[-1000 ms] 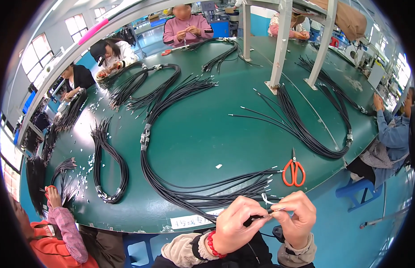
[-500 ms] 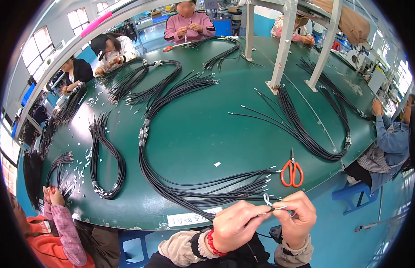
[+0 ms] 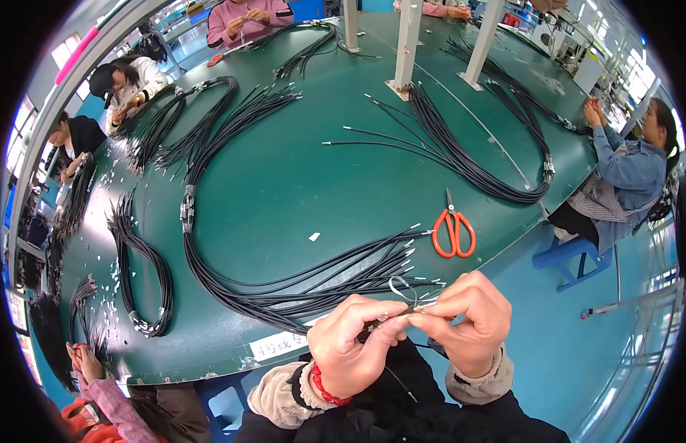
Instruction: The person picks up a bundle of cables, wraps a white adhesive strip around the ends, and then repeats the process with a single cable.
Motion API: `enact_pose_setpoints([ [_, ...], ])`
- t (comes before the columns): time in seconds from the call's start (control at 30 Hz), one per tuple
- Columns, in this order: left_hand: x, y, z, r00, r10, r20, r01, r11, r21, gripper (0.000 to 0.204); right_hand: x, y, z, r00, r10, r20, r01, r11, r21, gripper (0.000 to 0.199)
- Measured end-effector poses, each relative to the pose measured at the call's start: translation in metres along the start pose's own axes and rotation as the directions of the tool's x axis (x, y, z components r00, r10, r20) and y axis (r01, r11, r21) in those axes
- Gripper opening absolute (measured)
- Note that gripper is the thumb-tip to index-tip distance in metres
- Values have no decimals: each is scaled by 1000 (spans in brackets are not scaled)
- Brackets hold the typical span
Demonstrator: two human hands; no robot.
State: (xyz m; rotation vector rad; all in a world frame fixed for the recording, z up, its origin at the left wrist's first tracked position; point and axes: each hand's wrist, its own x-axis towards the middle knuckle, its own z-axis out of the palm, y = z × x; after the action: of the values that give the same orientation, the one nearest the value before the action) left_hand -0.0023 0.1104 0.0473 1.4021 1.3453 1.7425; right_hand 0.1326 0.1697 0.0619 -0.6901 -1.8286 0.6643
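My left hand [image 3: 355, 341] is closed in a pinch on a thin black cable [image 3: 375, 323], just above the table's near edge. The fingers of my right hand [image 3: 468, 323] are pressed together beside the left fingertips, at the cable's end. A narrow white strip [image 3: 394, 281] makes a small loop above the fingertips and runs down between them. My right fingers seem to pinch this strip; its lower part is hidden. Just beyond my right hand lie scissors [image 3: 465, 240] with orange handles, blades pointing away.
A long bundle of black cables [image 3: 232, 291] curves across the green table [image 3: 284, 214], its tips near my hands. Other bundles [image 3: 147, 258] lie left and right [image 3: 476, 170]. White posts [image 3: 403, 52] rise from the table. Co-workers sit around it, one in a denim jacket [image 3: 631, 173] at right.
The view has swung right and downward, so the table's contents sit further left and higher. My hands have drawn closer together, and the right fingers now meet at the cable's end.
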Motion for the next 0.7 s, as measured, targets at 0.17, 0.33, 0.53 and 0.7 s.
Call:
enact_pose_setpoints([
  [0.17,2,-1,4,996,-90,24,91,993,-72,12,3,13,-3,999,0,42,-4,997,83,17],
  [0.33,9,0,-5,941,-252,225,306,919,-251,11,8,23,-3,995,59,84,-79,963,256,16],
  [0.53,16,-2,-9,799,-386,461,565,744,-356,9,6,27,-10,980,-6,201,-64,939,337,15],
  [0.7,8,-9,9,993,-25,117,24,1000,8,9,4,18,-5,995,54,85,-67,986,154,14],
])
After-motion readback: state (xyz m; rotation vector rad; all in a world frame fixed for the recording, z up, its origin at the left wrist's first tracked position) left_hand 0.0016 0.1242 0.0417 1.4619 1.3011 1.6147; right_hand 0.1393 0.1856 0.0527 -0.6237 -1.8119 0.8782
